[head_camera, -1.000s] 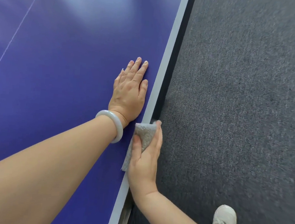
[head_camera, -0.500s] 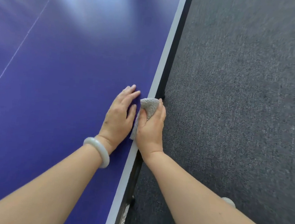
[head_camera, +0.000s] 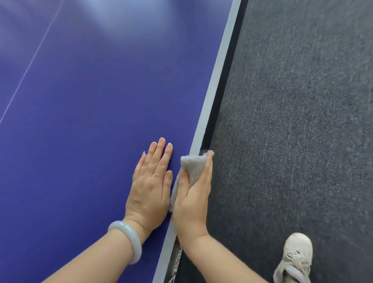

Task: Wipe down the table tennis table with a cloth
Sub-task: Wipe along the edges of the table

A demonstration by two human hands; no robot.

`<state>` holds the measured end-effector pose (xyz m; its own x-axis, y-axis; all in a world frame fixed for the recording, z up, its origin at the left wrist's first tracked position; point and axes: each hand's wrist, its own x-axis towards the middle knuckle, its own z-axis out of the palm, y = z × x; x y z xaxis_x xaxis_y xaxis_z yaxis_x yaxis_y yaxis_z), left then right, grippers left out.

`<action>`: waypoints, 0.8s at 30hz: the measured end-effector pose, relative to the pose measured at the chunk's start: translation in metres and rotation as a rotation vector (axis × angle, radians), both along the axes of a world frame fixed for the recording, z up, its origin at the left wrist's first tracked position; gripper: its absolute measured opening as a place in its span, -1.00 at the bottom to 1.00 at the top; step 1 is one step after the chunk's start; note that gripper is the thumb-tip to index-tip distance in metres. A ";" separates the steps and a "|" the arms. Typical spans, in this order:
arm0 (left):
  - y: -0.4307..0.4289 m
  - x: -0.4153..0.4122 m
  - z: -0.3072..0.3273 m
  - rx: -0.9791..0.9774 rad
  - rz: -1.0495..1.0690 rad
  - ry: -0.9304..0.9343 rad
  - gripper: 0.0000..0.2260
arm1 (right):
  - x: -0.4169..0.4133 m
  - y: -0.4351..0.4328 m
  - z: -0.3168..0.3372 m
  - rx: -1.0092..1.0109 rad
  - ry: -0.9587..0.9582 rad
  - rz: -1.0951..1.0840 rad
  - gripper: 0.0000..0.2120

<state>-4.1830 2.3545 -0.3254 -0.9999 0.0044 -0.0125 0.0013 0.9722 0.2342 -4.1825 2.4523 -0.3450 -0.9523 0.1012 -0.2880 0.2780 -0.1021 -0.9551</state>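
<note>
The blue table tennis table [head_camera: 89,111] fills the left of the view, its white edge line running diagonally from top right to bottom centre. My right hand [head_camera: 193,200] grips a folded grey cloth [head_camera: 193,166] and presses it over the table's side edge, thumb on top and fingers down the outer side. My left hand [head_camera: 151,187] lies flat on the blue top just left of the cloth, fingers straight and together, with a pale bangle on its wrist.
Dark grey carpet [head_camera: 305,128] covers the floor right of the table. My white sneaker [head_camera: 295,261] stands on it at the lower right. A thin white centre line [head_camera: 23,77] crosses the tabletop at the left.
My right hand has slid the cloth forward along the table's edge until it sits beside my left hand, which has straightened out flat on the top. My foot has stepped forward.
</note>
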 end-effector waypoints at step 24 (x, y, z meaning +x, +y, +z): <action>0.004 -0.001 0.005 -0.007 0.020 -0.010 -0.52 | -0.084 0.009 -0.010 -0.008 -0.216 -0.029 -0.33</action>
<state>-4.1839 2.3590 -0.3207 -0.9996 -0.0161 -0.0227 -0.0209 0.9735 0.2277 -4.2668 2.4611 -0.3550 -0.8651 0.1244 -0.4859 0.4729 -0.1205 -0.8729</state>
